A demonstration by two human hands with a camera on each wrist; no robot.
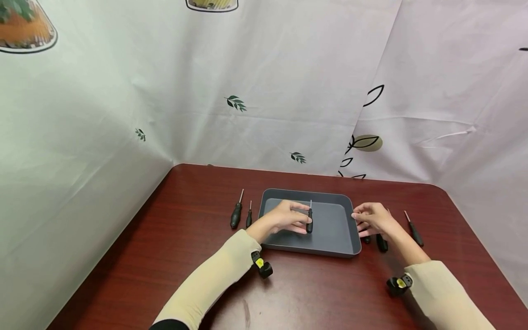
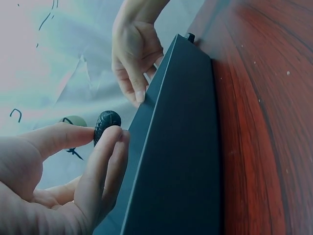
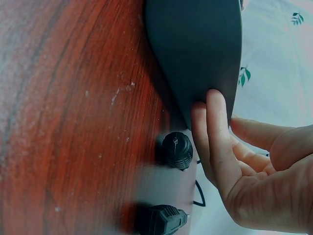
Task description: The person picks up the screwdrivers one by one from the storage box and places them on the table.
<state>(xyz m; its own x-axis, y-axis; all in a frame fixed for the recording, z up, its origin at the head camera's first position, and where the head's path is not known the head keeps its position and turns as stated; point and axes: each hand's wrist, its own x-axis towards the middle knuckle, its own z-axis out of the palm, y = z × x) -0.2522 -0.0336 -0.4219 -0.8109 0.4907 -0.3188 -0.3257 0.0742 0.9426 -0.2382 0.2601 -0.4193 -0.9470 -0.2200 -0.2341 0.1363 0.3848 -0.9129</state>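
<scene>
My left hand (image 1: 288, 216) pinches a small black-handled screwdriver (image 1: 309, 221) by its handle, between thumb and fingertips, with the shaft pointing to the back of the table. Beneath the hand lies a dark grey rectangular tray (image 1: 330, 229). In the left wrist view the handle end (image 2: 107, 122) shows between the fingertips, beside the tray wall (image 2: 181, 137). At the tray's right side, my right hand (image 1: 373, 219) grips the rim, thumb inside and fingers against the outer wall, as the right wrist view shows with the fingers (image 3: 217, 122) on the wall.
Left of the tray lie a larger screwdriver (image 1: 236, 214) and a smaller screwdriver (image 1: 249, 217). Right of it, near my right hand, are several more, including one screwdriver handle (image 1: 382, 243) and a screwdriver (image 1: 414, 233) farther right. A printed white curtain (image 1: 264, 137) stands behind the reddish table (image 1: 198, 220).
</scene>
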